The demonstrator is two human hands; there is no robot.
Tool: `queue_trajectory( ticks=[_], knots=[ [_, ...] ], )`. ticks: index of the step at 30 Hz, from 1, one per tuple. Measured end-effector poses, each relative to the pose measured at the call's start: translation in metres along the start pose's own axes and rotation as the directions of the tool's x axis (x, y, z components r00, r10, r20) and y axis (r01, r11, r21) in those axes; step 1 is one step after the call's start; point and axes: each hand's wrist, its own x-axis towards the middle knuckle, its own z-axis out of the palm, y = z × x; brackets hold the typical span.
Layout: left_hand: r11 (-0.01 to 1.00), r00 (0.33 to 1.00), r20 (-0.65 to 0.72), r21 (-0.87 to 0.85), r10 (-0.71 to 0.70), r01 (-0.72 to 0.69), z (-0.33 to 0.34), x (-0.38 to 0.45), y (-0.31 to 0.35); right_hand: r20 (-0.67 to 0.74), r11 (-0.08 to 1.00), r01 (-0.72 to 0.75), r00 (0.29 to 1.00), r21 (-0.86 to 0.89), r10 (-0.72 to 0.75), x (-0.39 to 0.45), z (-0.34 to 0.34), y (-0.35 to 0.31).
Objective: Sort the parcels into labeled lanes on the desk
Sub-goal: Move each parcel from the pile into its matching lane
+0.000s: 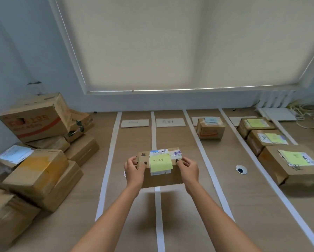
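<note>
Parcel [159, 171], a small cardboard box with a yellow sticky note [160, 164] on top, is held above the desk [188, 206] over the white tape strip [159, 215] dividing the first two lanes. Left hand [134, 169] grips its left end and right hand [188, 169] its right end, fingers curled over the top. Unsorted boxes [38, 160] are heaped at left; sorted ones [209, 128] sit in the lanes to the right.

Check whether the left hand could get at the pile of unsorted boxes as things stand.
Probably not right away: the left hand and right hand both hold a parcel above the lanes. The pile lies open to the left, with nothing between.
</note>
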Motion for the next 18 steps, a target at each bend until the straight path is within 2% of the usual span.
queue_trajectory(
  ticks=[5, 10, 13, 18],
  knots=[
    [0.996, 0.996, 0.035, 0.022, -0.083, 0.082, 0.027, 0.028, -0.002, -0.003, 0.999, -0.037, 0.999, 0.024, 0.037, 0.028, -0.003, 0.01],
    [0.996, 0.992, 0.11, -0.047, -0.069, 0.074, 0.057, 0.061, 0.0, -0.009, 0.999, -0.037, 0.999, 0.02, 0.037, 0.072, 0.005, 0.009],
    [0.984, 0.985, 0.152, -0.139, -0.087, 0.108, 0.083, 0.103, 0.012, 0.024, 0.999, 0.024, 0.999, -0.033, -0.023, 0.119, 0.018, -0.002],
    [0.979, 0.984, 0.176, -0.192, -0.035, 0.069, 0.132, 0.194, 0.032, 0.058, 0.989, 0.128, 0.991, -0.079, -0.123, 0.213, 0.039, -0.022]
  ],
)
